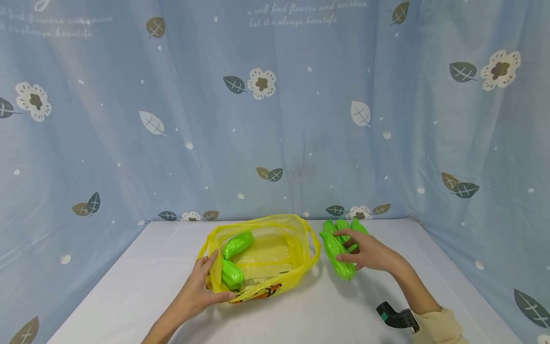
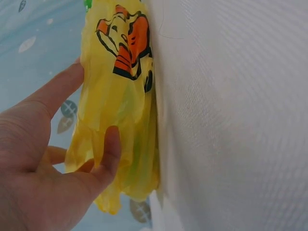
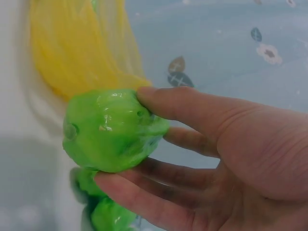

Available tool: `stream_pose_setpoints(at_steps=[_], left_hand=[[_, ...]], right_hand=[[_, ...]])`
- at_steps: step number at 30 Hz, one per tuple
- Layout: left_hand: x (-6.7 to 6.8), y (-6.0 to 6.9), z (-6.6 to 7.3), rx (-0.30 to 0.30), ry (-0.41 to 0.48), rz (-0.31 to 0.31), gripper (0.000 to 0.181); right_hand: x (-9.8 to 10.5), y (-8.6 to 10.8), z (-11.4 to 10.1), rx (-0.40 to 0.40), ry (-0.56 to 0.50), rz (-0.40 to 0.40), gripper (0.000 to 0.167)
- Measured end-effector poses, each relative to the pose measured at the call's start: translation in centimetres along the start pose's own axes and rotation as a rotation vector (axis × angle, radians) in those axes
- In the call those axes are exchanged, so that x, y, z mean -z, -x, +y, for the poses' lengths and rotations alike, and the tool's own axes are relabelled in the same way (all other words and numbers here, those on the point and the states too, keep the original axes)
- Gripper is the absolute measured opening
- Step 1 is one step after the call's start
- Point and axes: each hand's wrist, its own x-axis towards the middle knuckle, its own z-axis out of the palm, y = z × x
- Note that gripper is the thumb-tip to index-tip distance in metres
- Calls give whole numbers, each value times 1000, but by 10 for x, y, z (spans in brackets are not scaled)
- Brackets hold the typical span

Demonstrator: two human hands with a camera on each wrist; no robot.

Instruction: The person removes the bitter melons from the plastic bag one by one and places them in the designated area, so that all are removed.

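Note:
A yellow plastic bag (image 1: 268, 286) with an orange-and-black print stands with its mouth spread, and two glossy green gourd-like vegetables (image 1: 237, 244) lie inside at its left. My left hand (image 1: 198, 286) holds the bag's left side, the thumb in front and other fingers behind; in the left wrist view the thumb (image 2: 111, 151) lies against the yellow film. To the right of the bag, my right hand (image 1: 365, 249) grips another long green gourd-like vegetable (image 1: 337, 255) between thumb and fingers. The right wrist view shows its rounded end (image 3: 108, 132) up close.
Several more green vegetables (image 1: 358, 226) lie just behind the right hand, near the back of the white table (image 1: 331, 315). A blue patterned curtain (image 1: 301, 134) rises behind and at both sides. A dark strap device (image 1: 395, 317) is at the right wrist.

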Motion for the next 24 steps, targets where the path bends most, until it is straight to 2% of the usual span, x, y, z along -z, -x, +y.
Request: stream_pose_setpoints(at_steps=[14,24], left_hand=[[1,0,0,13,2,-10,116],[1,0,0,13,7,-11,117]], right_hand=[[-7,2,24,-36,-5,0,72],[-9,3,34,-104,9,-4,73]])
